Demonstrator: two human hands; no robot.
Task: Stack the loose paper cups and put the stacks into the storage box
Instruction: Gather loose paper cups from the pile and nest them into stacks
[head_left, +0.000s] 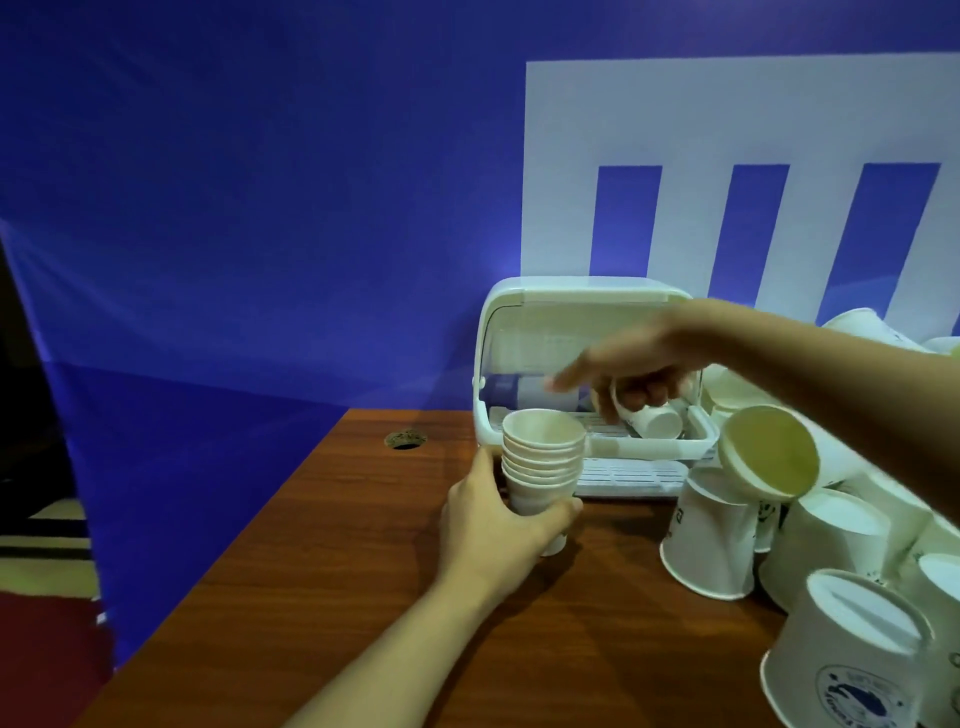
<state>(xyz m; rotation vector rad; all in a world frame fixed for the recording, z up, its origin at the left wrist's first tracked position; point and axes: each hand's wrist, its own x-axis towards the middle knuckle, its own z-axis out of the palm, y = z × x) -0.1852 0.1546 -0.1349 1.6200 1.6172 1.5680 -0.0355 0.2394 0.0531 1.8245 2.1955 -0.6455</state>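
Observation:
My left hand (496, 525) grips an upright stack of small white paper cups (540, 457) on the wooden table, just in front of the storage box. The white storage box (587, 306) stands at the back with its lid raised. My right hand (631, 371) reaches into the opening and holds a small paper cup (657, 418) lying tilted on its side, with my index finger stretched to the left. Several loose larger cups (709, 540) lie and stand to the right, some upside down, one on its side showing its inside (769, 452).
The brown wooden table (337, 571) has a round cable hole (405, 439) near its back left. Its left edge runs diagonally; beyond it hangs a blue backdrop. A white slatted tray (628, 475) projects at the box's base. More cups crowd the far right behind my right arm.

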